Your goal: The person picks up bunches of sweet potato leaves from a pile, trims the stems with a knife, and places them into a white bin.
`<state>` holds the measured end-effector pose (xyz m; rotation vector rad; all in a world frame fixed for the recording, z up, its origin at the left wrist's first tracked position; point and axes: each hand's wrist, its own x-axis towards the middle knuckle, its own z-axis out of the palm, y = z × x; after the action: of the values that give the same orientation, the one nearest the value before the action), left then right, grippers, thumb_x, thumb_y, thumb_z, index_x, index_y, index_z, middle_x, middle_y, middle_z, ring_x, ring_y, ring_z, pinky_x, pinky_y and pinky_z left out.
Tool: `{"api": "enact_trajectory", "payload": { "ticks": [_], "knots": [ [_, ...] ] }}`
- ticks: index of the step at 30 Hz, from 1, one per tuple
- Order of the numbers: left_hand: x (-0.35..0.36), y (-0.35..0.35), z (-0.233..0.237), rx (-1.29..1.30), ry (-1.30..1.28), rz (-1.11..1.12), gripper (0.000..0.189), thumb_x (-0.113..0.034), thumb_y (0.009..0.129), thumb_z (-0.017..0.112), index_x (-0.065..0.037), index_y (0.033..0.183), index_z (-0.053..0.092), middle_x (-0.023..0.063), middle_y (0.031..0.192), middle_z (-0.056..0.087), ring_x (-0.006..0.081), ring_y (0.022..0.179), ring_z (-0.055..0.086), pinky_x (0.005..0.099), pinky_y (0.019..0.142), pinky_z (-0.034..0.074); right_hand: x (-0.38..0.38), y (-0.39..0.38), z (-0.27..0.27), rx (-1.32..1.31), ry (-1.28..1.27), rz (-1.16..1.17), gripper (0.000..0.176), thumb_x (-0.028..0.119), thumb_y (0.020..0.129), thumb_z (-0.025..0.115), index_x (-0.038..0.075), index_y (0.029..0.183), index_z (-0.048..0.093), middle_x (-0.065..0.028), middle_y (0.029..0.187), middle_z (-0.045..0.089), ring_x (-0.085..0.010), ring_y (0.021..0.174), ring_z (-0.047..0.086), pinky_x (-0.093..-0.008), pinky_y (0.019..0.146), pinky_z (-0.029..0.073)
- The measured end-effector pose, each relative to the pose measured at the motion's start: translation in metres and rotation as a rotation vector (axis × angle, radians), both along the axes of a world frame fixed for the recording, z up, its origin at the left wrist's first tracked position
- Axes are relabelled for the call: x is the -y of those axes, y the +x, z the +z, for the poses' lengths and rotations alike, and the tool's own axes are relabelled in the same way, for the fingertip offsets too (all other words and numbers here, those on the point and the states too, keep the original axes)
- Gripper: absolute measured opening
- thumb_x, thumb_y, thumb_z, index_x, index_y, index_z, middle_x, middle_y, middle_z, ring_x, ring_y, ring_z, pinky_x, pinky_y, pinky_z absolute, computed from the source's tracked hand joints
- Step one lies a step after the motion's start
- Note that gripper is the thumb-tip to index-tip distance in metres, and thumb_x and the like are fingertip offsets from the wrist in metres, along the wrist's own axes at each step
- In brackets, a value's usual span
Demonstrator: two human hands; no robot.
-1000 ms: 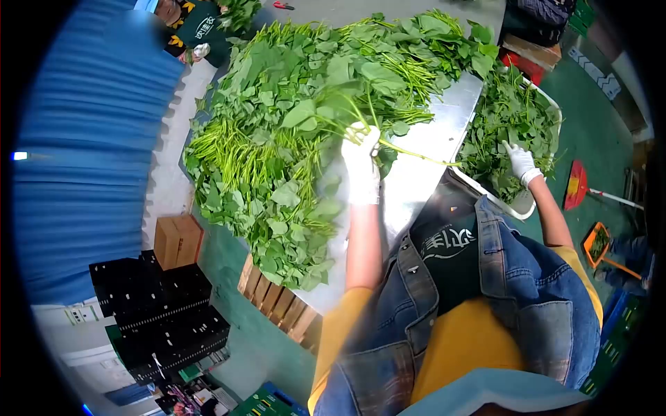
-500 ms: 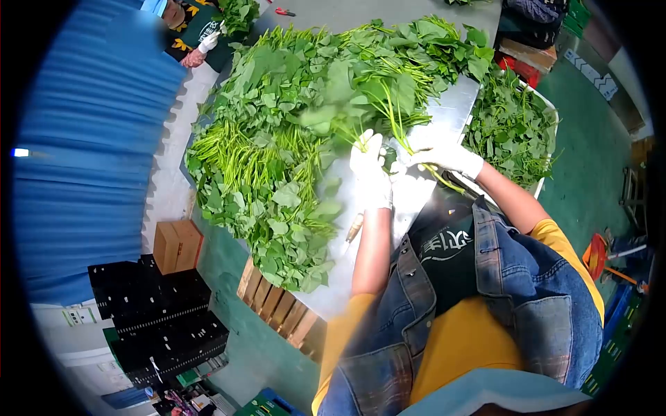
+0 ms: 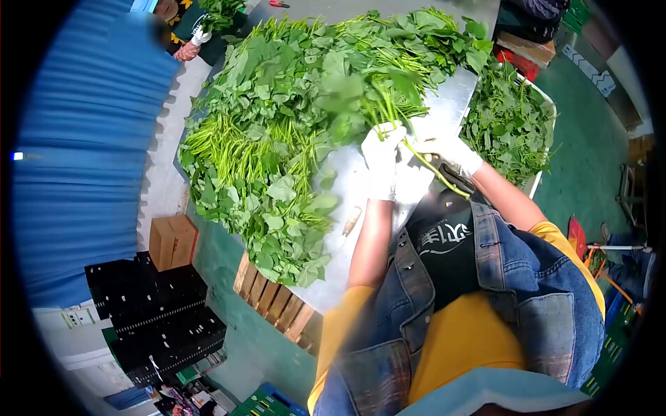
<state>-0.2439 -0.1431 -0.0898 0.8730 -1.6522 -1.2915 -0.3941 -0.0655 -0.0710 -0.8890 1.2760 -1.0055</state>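
Observation:
Both my hands wear white gloves and meet above the metal table (image 3: 333, 270). My left hand (image 3: 381, 154) is closed around a small bunch of leafy green stems (image 3: 378, 107), whose leaves point away from me and are partly blurred. Close beside it, my right hand (image 3: 447, 149) has its fingers pinched at a long green stem (image 3: 437, 172), with the lower end slanting toward my body. Glare hides some of the right fingertips. A large heap of leafy greens (image 3: 277, 90) covers much of the table. Near my left forearm lies a small tool with a brownish handle (image 3: 352, 220).
A white-rimmed bin of loose greens (image 3: 506, 125) stands at my right. Across the table, another person's gloved hand (image 3: 201, 35) holds greens. Red-handled scissors (image 3: 279, 4) lie at the far edge. A cardboard box (image 3: 173, 241) and black crates (image 3: 156, 319) stand left.
My left hand has moved slightly right, toward my right hand, with its bunch. The long stem now hangs at a lower slant beneath my right hand. The view has shifted slightly.

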Motion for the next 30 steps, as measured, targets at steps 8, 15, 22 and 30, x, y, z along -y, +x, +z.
{"api": "enact_trajectory", "payload": {
  "ticks": [8,15,22,30],
  "knots": [
    [0.026,0.056,0.052,-0.437,0.466,0.382,0.031,-0.013,0.087,0.055,-0.001,0.116,0.052,0.0013,0.086,0.052,0.0078,0.073,0.046,0.0198,0.064,0.04,-0.031,-0.118,-0.115,0.735,-0.152,-0.687,0.028,0.022,0.091,0.054,-0.001,0.108,0.052,-0.0079,0.093,0.061,-0.0149,0.075,0.059,-0.0273,0.063,0.05],
    [0.016,0.081,0.017,-0.606,0.837,0.208,0.028,-0.015,0.085,0.059,0.0,0.109,0.057,-0.0005,0.08,0.056,0.0058,0.064,0.05,0.0169,0.059,0.04,0.062,-0.092,-0.146,-1.15,-0.29,-0.301,0.04,0.026,0.077,0.065,-0.003,0.105,0.06,-0.0221,0.093,0.064,-0.0289,0.079,0.065,-0.036,0.064,0.051],
    [-0.01,0.097,0.076,-0.594,0.192,0.705,0.04,-0.011,0.087,0.056,0.002,0.124,0.045,0.0026,0.081,0.056,0.0075,0.066,0.05,0.0189,0.064,0.043,0.105,-0.08,-0.149,-1.665,-0.468,0.171,0.023,0.023,0.079,0.062,0.0,0.077,0.064,-0.0175,0.065,0.062,-0.0277,0.056,0.061,-0.0367,0.052,0.049],
    [-0.005,0.128,0.019,-0.753,0.55,0.261,0.033,-0.017,0.092,0.051,0.005,0.116,0.049,0.0068,0.077,0.057,0.0151,0.072,0.056,0.0225,0.065,0.044,0.084,-0.081,-0.035,0.247,0.017,0.019,0.018,0.012,0.091,0.052,-0.001,0.085,0.063,0.0032,0.058,0.054,-0.0022,0.045,0.042,-0.0164,0.041,0.035]
  ]
}}
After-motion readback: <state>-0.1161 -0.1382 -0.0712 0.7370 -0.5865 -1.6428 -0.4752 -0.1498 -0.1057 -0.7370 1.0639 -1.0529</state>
